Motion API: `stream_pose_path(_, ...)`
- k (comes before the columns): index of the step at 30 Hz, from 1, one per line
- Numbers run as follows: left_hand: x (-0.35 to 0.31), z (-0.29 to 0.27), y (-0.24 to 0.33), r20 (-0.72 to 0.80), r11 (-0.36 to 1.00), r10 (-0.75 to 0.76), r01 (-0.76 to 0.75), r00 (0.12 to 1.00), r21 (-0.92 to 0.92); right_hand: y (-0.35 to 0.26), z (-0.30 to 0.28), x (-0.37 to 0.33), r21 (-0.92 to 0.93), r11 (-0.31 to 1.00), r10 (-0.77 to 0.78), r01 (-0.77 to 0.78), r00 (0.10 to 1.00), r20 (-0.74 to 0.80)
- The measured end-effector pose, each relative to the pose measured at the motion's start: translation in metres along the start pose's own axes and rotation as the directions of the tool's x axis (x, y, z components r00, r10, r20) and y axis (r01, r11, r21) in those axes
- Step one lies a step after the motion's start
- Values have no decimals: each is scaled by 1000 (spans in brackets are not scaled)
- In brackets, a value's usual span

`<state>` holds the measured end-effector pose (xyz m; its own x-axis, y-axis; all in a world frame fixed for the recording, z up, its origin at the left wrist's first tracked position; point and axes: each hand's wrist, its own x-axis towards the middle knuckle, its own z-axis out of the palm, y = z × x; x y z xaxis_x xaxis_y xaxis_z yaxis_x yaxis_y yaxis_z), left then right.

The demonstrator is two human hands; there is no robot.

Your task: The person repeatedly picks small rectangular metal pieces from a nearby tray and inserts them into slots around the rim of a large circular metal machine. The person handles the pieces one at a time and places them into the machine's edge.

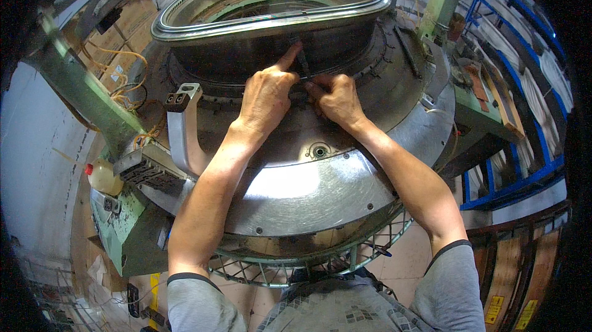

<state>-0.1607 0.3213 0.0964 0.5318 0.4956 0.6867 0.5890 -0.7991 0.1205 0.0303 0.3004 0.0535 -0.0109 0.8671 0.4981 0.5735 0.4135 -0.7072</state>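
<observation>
Cylinder of dark metal [228, 59] w/ a bright, silvery rim [271, 26], upright on a round machine base; low on its near wall, approx. mid-width, is a slim, dark, strip-like piece [303, 64], between the two hands. L hand [266, 96]: index finger straight, tip at the piece's upper end, prob. to steady or feel it; other fingers bent toward the palm, any hold not visible. R hand [338, 96]: fingers curled in, thumb near index, at the piece's lower end; a pinch seems likely, but the tips are partly hidden, so grip can't be confirmed. Both forearms reach over the polished steel plate [308, 202], presumably b/c the work spot lies well inboard of its outer edge; the L forearm passes just beside an upright grey metal bracket [178, 137]. Piece itself: narrow, near-vertical, top leaning slightly L, w/ faint greyish sheen; finer detail, incl. its ends, is lost in shade.
</observation>
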Motion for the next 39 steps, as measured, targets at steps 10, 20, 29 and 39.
stream_pose_path(10,6,-9,4,94,977,-64,43,993,209,-1,11,2,-208,974,-90,85,996,-17)
stream_pose_path(20,2,-21,1,282,968,-65,-8,957,252,-23,17,-13,-110,988,110,-113,993,-34)
stream_pose_path(29,4,-19,7,258,955,15,-90,966,282,-10,21,-19,-112,984,136,-140,990,-38)
stream_pose_path(39,18,-20,13,136,857,-127,39,983,513,-7,56,38,-241,970,-94,-8,907,-410)
